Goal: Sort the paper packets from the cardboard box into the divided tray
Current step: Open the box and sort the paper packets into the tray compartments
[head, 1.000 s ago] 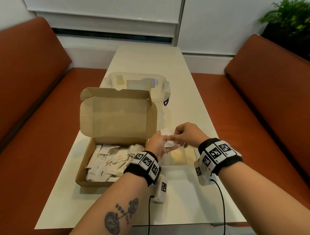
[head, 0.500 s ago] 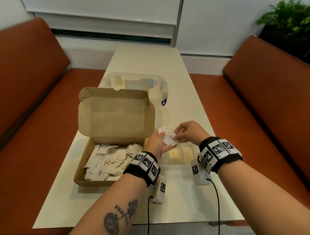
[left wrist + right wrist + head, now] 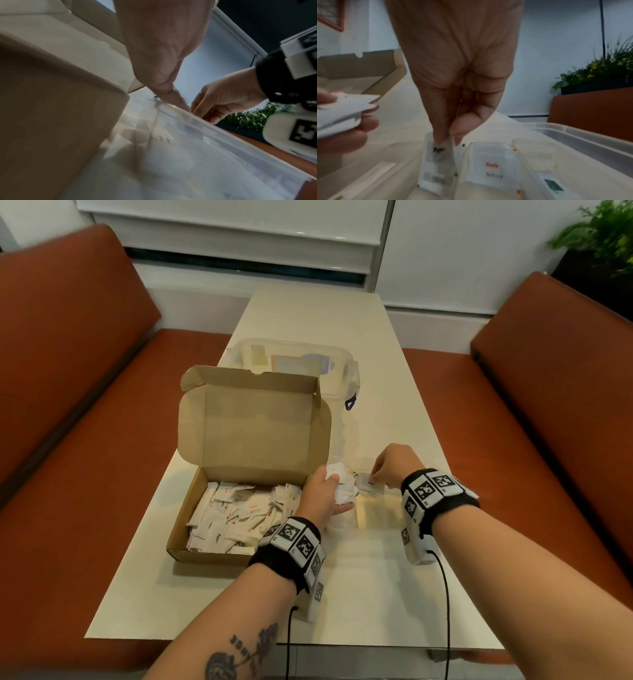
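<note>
Matt brown cardboard box [image 3: 253, 436]; white paper packets [image 3: 233, 515]; clear glossy plastic tray [image 3: 573, 136]; smooth tabletop [image 3: 370, 587].

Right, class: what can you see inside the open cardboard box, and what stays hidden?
The cardboard box holds a loose heap of white paper packets, some printed black, some red. Its floor and any packets underneath are covered by the heap. The left hand hides the near right corner.

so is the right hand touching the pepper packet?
Touching. The right wrist view shows the right hand pinching the top edge of the pepper packet between thumb and fingertips, over the divided tray.
</note>
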`<state>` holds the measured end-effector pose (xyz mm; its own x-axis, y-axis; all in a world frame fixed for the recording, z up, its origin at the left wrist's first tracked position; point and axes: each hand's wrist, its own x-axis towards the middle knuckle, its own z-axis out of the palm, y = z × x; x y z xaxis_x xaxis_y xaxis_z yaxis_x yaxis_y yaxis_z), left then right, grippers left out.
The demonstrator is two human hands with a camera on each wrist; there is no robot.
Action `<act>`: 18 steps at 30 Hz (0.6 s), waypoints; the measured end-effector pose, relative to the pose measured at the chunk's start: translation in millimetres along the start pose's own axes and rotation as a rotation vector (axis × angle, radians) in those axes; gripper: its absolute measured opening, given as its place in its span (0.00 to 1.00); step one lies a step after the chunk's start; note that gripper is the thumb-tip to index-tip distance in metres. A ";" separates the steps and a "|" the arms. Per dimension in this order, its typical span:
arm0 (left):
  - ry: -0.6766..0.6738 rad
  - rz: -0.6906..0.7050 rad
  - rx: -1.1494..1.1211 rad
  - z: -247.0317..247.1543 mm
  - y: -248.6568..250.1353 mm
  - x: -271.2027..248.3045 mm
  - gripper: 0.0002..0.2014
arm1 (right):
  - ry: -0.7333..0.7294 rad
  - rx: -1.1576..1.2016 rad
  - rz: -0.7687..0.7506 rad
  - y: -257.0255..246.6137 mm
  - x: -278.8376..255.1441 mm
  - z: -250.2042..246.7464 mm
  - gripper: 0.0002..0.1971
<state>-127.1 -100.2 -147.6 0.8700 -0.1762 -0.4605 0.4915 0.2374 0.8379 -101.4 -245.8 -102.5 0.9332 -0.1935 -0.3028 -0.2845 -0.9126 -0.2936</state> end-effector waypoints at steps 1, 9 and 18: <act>0.011 -0.003 -0.011 -1.8 0.3 -1.1 0.07 | -0.017 -0.033 -0.002 -3.2 2.0 3.5 0.10; 0.030 -0.058 -0.087 -11.3 2.3 -2.8 0.07 | -0.031 -0.284 -0.057 -17.2 10.7 17.9 0.11; 0.019 -0.064 -0.059 -11.6 3.3 -2.7 0.06 | -0.030 -0.381 -0.077 -16.0 11.6 16.4 0.11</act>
<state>-127.4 -87.8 -147.0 0.8372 -0.1746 -0.5182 0.5468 0.2818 0.7884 -89.6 -227.5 -116.2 0.9402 -0.1141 -0.3209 -0.1071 -0.9935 0.0394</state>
